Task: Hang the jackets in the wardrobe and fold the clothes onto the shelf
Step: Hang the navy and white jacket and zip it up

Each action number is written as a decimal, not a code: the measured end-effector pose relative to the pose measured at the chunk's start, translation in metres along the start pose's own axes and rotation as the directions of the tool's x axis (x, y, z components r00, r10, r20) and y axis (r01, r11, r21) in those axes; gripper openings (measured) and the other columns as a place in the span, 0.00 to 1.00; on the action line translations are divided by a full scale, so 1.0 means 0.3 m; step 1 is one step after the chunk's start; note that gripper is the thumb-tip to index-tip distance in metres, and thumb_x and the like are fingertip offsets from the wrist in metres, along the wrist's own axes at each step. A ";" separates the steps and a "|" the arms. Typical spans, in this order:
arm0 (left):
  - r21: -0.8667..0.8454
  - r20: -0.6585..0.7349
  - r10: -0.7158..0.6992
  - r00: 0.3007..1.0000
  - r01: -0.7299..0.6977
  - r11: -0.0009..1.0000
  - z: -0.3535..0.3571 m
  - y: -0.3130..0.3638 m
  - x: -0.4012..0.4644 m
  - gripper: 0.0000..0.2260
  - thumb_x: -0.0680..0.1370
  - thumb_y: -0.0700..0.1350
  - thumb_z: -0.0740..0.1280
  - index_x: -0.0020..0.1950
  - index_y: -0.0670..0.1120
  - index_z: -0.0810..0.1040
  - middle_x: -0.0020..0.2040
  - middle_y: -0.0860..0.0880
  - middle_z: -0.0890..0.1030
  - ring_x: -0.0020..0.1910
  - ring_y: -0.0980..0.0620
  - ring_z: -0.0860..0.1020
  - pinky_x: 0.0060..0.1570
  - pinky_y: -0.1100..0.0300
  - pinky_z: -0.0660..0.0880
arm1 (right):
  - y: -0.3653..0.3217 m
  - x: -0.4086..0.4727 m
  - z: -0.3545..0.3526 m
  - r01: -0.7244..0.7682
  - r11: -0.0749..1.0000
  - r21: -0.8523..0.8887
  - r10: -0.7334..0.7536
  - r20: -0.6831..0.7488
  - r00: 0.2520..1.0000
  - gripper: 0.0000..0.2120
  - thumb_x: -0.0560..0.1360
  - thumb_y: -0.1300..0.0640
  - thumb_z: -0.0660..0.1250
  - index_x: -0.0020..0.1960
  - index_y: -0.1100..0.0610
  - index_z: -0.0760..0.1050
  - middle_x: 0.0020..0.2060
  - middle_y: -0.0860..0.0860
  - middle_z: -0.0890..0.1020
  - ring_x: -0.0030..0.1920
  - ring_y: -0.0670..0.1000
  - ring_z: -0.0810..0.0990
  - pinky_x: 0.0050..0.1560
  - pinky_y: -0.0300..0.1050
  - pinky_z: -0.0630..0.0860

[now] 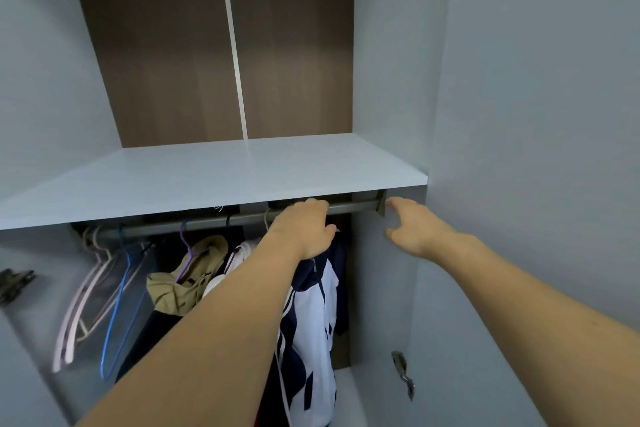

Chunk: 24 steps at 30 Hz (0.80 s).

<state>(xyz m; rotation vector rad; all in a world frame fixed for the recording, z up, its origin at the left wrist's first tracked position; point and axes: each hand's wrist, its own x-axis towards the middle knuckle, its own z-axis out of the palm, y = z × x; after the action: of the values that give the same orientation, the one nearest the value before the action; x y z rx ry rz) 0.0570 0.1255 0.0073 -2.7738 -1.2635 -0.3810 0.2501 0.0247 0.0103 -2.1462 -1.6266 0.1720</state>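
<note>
My left hand [304,229] is up at the grey hanging rail [353,207] under the shelf, closed over the top of a navy-and-white jacket [313,326] that hangs down below it; its hanger is hidden under my hand. My right hand [412,229] hovers open just right of it, near the rail's end bracket, holding nothing. A khaki jacket [187,284] on a purple hanger and a pale pink garment [239,255] hang further left on the rail. The white shelf [214,177] above is bare.
Several empty hangers, pink and blue [117,302], hang at the left end of the rail. The wardrobe's right side wall [381,288] stands close to my right hand. Door hinges show at left [14,282] and lower right [401,371].
</note>
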 end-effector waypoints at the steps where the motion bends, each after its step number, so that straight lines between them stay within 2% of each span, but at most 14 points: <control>1: 0.000 -0.008 0.032 0.999 -0.032 0.999 -0.003 0.011 -0.022 0.20 0.82 0.52 0.59 0.70 0.43 0.70 0.66 0.43 0.74 0.63 0.42 0.73 0.61 0.48 0.72 | -0.001 -0.038 0.000 -0.011 1.000 0.011 0.012 -0.015 1.000 0.30 0.77 0.58 0.63 0.77 0.57 0.59 0.74 0.55 0.65 0.72 0.55 0.67 0.67 0.44 0.66; 5: 0.014 -0.152 0.195 0.969 -0.195 0.981 -0.024 0.050 -0.105 0.18 0.82 0.51 0.58 0.69 0.44 0.70 0.66 0.45 0.73 0.61 0.44 0.73 0.57 0.51 0.73 | -0.015 -0.196 -0.009 -0.086 0.995 0.048 0.089 -0.073 0.993 0.28 0.76 0.58 0.64 0.75 0.57 0.62 0.72 0.56 0.68 0.70 0.55 0.69 0.63 0.42 0.66; 7: -0.006 -0.246 0.278 0.929 -0.289 0.957 -0.027 0.065 -0.145 0.19 0.82 0.50 0.59 0.71 0.43 0.69 0.68 0.46 0.72 0.64 0.46 0.71 0.61 0.52 0.70 | -0.029 -0.283 -0.011 -0.106 0.992 0.064 0.113 -0.129 0.985 0.28 0.76 0.58 0.64 0.75 0.56 0.63 0.71 0.55 0.69 0.69 0.54 0.70 0.61 0.40 0.66; 9: -0.012 -0.333 0.353 0.874 -0.378 0.926 -0.022 0.088 -0.192 0.21 0.82 0.48 0.60 0.73 0.41 0.69 0.71 0.45 0.71 0.68 0.45 0.69 0.68 0.53 0.65 | -0.034 -0.384 -0.007 -0.129 0.988 0.080 0.141 -0.159 0.977 0.29 0.77 0.58 0.64 0.76 0.54 0.61 0.73 0.53 0.67 0.71 0.53 0.68 0.63 0.41 0.65; 12: -0.003 -0.380 0.450 0.808 -0.488 0.873 0.003 0.144 -0.289 0.22 0.81 0.46 0.62 0.73 0.39 0.69 0.72 0.42 0.70 0.72 0.43 0.68 0.74 0.51 0.59 | -0.014 -0.553 0.008 -0.189 0.980 0.056 0.194 -0.104 0.976 0.29 0.78 0.57 0.63 0.77 0.55 0.59 0.75 0.52 0.65 0.74 0.52 0.64 0.70 0.42 0.62; 15: 0.016 -0.402 0.552 0.731 -0.598 0.802 0.027 0.242 -0.392 0.23 0.80 0.46 0.63 0.74 0.40 0.69 0.73 0.42 0.70 0.72 0.44 0.67 0.75 0.47 0.59 | 0.025 -0.731 0.011 -0.276 0.959 0.068 0.282 -0.100 0.954 0.29 0.79 0.57 0.63 0.78 0.56 0.58 0.75 0.52 0.65 0.74 0.52 0.64 0.71 0.44 0.61; 18: -0.056 -0.477 0.583 0.657 -0.685 0.727 0.025 0.386 -0.500 0.22 0.79 0.43 0.65 0.73 0.39 0.70 0.72 0.42 0.71 0.71 0.43 0.69 0.73 0.45 0.62 | 0.060 -0.923 0.008 -0.314 0.943 0.107 0.327 -0.135 0.935 0.28 0.79 0.57 0.63 0.77 0.54 0.60 0.74 0.50 0.66 0.73 0.51 0.66 0.70 0.42 0.63; 21: -0.107 -0.572 0.614 0.544 -0.791 0.602 0.029 0.562 -0.621 0.22 0.78 0.41 0.67 0.71 0.38 0.72 0.71 0.41 0.72 0.70 0.41 0.71 0.72 0.42 0.63 | 0.116 -1.139 -0.009 -0.344 0.926 0.156 0.370 -0.188 0.910 0.24 0.77 0.57 0.64 0.73 0.53 0.67 0.68 0.48 0.74 0.64 0.46 0.74 0.62 0.37 0.68; 24: -0.063 -0.630 0.689 0.358 -0.908 0.415 0.040 0.772 -0.750 0.21 0.77 0.42 0.65 0.70 0.38 0.73 0.70 0.40 0.73 0.70 0.40 0.71 0.73 0.41 0.62 | 0.200 -1.375 -0.058 -0.427 0.880 0.207 0.467 -0.218 0.857 0.21 0.75 0.59 0.66 0.68 0.54 0.72 0.60 0.49 0.79 0.57 0.47 0.78 0.61 0.40 0.72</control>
<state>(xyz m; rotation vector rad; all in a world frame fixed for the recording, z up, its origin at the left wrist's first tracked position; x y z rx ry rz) 0.0912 -0.1903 -0.0521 -2.8042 0.4928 -1.2638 0.1854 -0.3805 -0.0657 -2.2815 -0.9160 0.1386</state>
